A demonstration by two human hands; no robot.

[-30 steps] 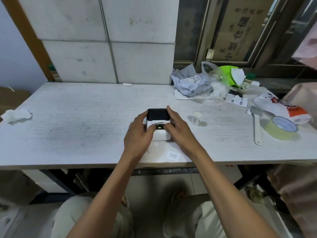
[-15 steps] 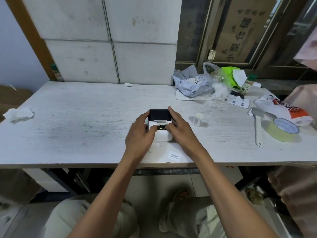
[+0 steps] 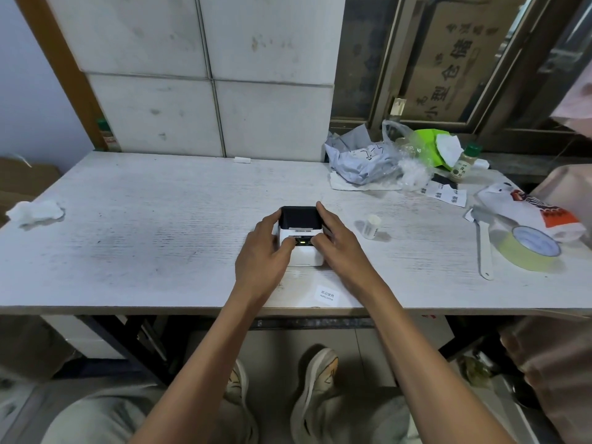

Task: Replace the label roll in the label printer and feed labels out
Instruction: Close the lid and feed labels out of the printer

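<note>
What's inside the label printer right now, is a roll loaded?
Cannot tell. The label printer has its dark lid closed, so any roll is hidden. Both hands, left hand and right hand, flank it, thumbs by the lit button.

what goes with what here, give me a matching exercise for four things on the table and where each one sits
Things:
1. label printer
2. tape roll
3. crumpled tissue
4. welcome label

Places:
A. far left edge of the table
B. near edge, just in front of the printer
C. between the left hand and right hand
D. right side, beside a white flat tool

Pairs: 1-C, 2-D, 3-A, 4-B
</note>
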